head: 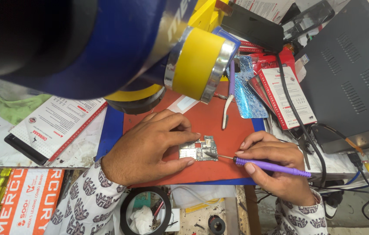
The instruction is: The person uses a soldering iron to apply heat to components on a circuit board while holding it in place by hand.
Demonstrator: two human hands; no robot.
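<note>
A: Our left hand (143, 146) curls over the small green-and-silver circuit board (198, 149), thumb and forefinger pinching its left edge and pressing it flat. Our right hand (275, 167) is closed around the slim purple-handled tool with a thin metal tip (271, 166), held like a pen.

B: And where do we see the board lying?

A: On the red-brown rubber mat (210, 119), near its lower middle, and that mat sits on a blue sheet (111, 126) on the surface. The tool's tip touches the board's right edge.

B: What do we have above our hands?

A: A large blue and yellow microscope head (193, 56) hangs over the mat, blurred because it is so close. Beside it, at the mat's upper right, lie a pale tweezer with a purple grip (228, 104) and a shiny blue foil sheet (248, 93).

B: And further out?

A: Red and white printed cards (286, 98) lie to the right, with a black cable (299, 122) crossing them, just beside a grey metal box with vent slots (349, 74). On the left we see a white printed card with a red edge (56, 126), and below the mat a black round magnifier ring (146, 211).
</note>
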